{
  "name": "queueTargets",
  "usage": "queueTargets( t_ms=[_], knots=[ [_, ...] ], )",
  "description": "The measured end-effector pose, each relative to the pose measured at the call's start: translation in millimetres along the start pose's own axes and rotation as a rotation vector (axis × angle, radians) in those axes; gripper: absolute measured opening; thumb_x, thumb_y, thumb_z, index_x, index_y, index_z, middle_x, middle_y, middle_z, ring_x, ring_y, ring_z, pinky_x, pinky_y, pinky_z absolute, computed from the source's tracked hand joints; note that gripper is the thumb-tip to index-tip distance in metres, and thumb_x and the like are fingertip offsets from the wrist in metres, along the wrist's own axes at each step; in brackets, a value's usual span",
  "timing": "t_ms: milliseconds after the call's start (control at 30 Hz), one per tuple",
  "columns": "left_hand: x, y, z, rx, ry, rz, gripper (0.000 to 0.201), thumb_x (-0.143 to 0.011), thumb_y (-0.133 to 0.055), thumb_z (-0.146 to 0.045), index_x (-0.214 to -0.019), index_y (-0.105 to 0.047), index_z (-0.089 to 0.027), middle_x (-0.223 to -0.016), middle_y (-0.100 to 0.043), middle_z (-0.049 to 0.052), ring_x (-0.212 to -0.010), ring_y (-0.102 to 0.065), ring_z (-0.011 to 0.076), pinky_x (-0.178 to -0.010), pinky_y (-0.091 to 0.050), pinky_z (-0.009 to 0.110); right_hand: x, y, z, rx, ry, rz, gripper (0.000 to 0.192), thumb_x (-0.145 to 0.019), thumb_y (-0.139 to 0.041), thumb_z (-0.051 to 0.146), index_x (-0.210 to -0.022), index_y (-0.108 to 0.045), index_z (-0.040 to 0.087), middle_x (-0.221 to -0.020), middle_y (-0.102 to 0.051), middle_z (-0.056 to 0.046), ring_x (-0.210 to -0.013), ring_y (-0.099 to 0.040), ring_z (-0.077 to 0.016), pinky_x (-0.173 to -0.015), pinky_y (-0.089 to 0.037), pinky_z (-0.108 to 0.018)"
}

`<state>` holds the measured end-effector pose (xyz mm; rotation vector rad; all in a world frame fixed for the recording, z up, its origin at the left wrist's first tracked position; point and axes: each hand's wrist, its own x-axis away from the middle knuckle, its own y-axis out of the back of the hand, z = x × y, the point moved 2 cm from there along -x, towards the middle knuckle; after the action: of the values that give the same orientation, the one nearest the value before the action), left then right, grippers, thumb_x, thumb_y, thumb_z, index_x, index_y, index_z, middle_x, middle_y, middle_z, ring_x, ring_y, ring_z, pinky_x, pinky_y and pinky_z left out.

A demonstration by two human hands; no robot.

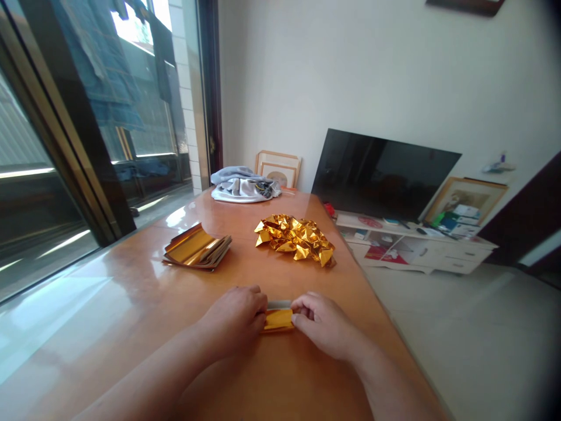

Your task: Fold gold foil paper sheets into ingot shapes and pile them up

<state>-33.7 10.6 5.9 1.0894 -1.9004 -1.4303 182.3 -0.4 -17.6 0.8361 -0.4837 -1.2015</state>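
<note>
Both hands close together at near edge of table (131,304): left hand (234,318) and right hand (322,324) pinching opposite ends of small gold foil sheet (278,319), flat on wood between them.

Risks, as judgement: thin foil likely to tear or crease crooked under uneven pinch; glossy tabletop may let sheet slide.

Materials: foil mirror-bright, gold face, silvery strip at far edge. Far right, crinkled heap of folded gold pieces (295,237), angular. Far left, flat stack of foil sheets (197,248). Farther back, soft rumpled grey cloth (244,186).

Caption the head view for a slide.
Both hands, left and right, pinch a gold foil sheet on a wooden table, between sheet stack and folded pile.
</note>
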Motion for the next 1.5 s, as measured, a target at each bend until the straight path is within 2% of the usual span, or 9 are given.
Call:
queueTargets(
  t_ms=[133, 267, 367, 467, 700, 867, 1067, 1300, 1500],
  knots=[
    [-0.6, -2.5, -3.2, -0.046, 0.016, -0.008, 0.016, -0.086, -0.050, -0.022, -0.075, -0.062, -0.020, -0.084, -0.064, 0.005, -0.073, -0.059, 0.0182, -0.065, -0.039, 0.029, 0.8, 5.3, -0.4, 0.012, -0.036, -0.086, 0.014, -0.087, -0.057, 0.023, -0.096, -0.068, 0.023, -0.079, -0.063, 0.001, -0.073, -0.057, -0.0155, -0.064, -0.039, -0.026],
    [-1.2, -7.0, -3.9, -0.087, 0.024, -0.023, 0.017, -0.088, -0.048, -0.022, -0.076, -0.061, -0.020, -0.086, -0.063, 0.006, -0.075, -0.059, 0.0201, -0.067, -0.041, 0.031, 8.6, 12.9, 15.7, 0.133, 0.083, -0.107, 0.015, -0.088, -0.056, 0.021, -0.090, -0.071, 0.024, -0.090, -0.065, -0.002, -0.088, -0.058, -0.0177, -0.076, -0.041, -0.028],
    [-1.8, -7.8, -3.6, -0.097, 0.025, -0.020, 0.017, -0.088, -0.048, -0.022, -0.078, -0.061, -0.020, -0.087, -0.063, 0.007, -0.077, -0.059, 0.0209, -0.070, -0.042, 0.032, 17.0, 13.8, 31.0, 0.249, 0.137, -0.011, 0.017, -0.089, -0.058, 0.028, -0.095, -0.073, 0.026, -0.091, -0.066, -0.003, -0.092, -0.058, -0.0201, -0.080, -0.041, -0.030],
    [-2.6, -6.5, -4.3, -0.094, 0.025, -0.002, 0.016, -0.088, -0.048, -0.022, -0.078, -0.061, -0.020, -0.088, -0.063, 0.007, -0.078, -0.060, 0.0211, -0.070, -0.042, 0.032, 24.7, 12.0, 40.6, 0.334, 0.107, 0.107, 0.021, -0.089, -0.060, 0.039, -0.101, -0.073, 0.029, -0.093, -0.068, -0.004, -0.092, -0.059, -0.0226, -0.081, -0.040, -0.033],
    [-4.2, -5.8, -5.3, -0.102, 0.040, 0.011, 0.014, -0.086, -0.047, -0.019, -0.079, -0.060, -0.021, -0.089, -0.062, 0.007, -0.078, -0.060, 0.0210, -0.069, -0.042, 0.032, 32.8, 9.3, 40.6, 0.415, 0.010, 0.191, 0.037, -0.090, -0.057, 0.054, -0.114, -0.070, 0.029, -0.100, -0.072, -0.007, -0.094, -0.062, -0.0280, -0.089, -0.038, -0.041],
    [-5.2, -6.7, -3.9, -0.101, 0.044, 0.023, 0.011, -0.084, -0.048, -0.018, -0.080, -0.059, -0.020, -0.091, -0.062, 0.007, -0.080, -0.060, 0.0211, -0.070, -0.042, 0.032, 31.1, 7.3, 40.1, 0.431, 0.009, 0.169, 0.033, -0.089, -0.059, 0.052, -0.107, -0.071, 0.028, -0.095, -0.071, -0.007, -0.091, -0.061, -0.0281, -0.087, -0.037, -0.042],
    [-5.6, -6.5, -3.3, -0.081, 0.058, 0.026, 0.010, -0.084, -0.048, -0.018, -0.078, -0.056, -0.020, -0.090, -0.061, 0.007, -0.077, -0.058, 0.0201, -0.067, -0.040, 0.031, 28.1, 3.1, 49.9, 0.372, 0.115, 0.020, 0.023, -0.088, -0.065, 0.042, -0.106, -0.069, 0.028, -0.106, -0.067, -0.006, -0.102, -0.054, -0.0278, -0.090, -0.039, -0.040],
    [-3.0, -6.7, -1.2, -0.024, 0.060, -0.011, 0.008, -0.079, -0.053, -0.016, -0.085, -0.055, -0.021, -0.093, -0.061, 0.005, -0.080, -0.058, 0.0201, -0.068, -0.041, 0.030, 29.1, -3.7, 45.7, 0.354, 0.139, 0.064, 0.030, -0.086, -0.069, 0.043, -0.111, -0.068, 0.026, -0.113, -0.066, -0.006, -0.107, -0.051, -0.0292, -0.097, -0.037, -0.043],
    [2.1, -0.5, 6.7, 0.048, 0.083, 0.051, 0.003, -0.080, -0.056, -0.021, -0.082, -0.059, -0.022, -0.093, -0.060, 0.004, -0.081, -0.059, 0.0189, -0.071, -0.044, 0.028, 28.6, -5.6, 41.4, 0.376, 0.137, 0.075, 0.033, -0.086, -0.068, 0.045, -0.113, -0.067, 0.026, -0.116, -0.065, -0.007, -0.110, -0.051, -0.0307, -0.100, -0.036, -0.045]
  ],
)
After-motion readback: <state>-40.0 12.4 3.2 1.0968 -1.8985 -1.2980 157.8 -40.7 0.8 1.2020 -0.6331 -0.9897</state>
